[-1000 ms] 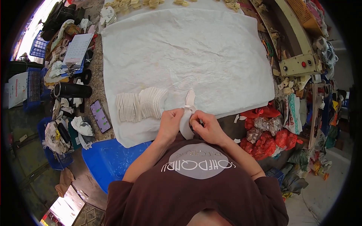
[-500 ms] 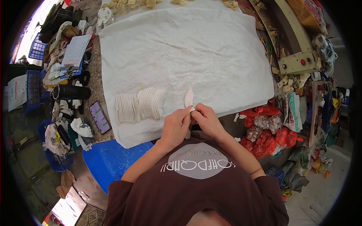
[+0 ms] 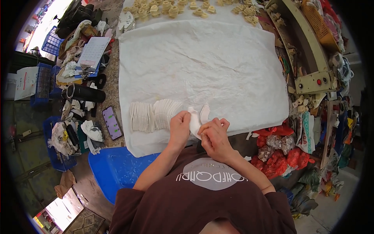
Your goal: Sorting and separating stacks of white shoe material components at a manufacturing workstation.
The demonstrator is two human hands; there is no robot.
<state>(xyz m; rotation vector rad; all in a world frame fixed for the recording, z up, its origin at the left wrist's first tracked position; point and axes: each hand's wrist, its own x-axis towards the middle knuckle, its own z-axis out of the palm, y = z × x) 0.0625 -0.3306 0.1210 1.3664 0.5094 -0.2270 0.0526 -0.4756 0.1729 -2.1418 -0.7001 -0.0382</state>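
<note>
L hand (image 3: 180, 124) & R hand (image 3: 213, 133) met at cloth (image 3: 202, 62) edge, wrists bent in, fingers curled tight pinching white wrapper (image 3: 196, 119); stacked wrappers (image 3: 154, 115) just beside L.

Cluttered workshop, cloth-covered bench (image 3: 218, 58), press machine (image 3: 311, 78), stacked white pieces (image 3: 154, 116)

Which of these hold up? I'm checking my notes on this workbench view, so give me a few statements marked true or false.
1. Both hands, left hand and right hand, grip a small white folded piece. True.
2. The fanned row of white flat pieces lies to the right of the hands. False: it lies to their left.
3. The smartphone with a lit screen rests on the large white cloth. False: it lies off the cloth, left of it.
4. A black cylinder lies left of the cloth. True.
</note>
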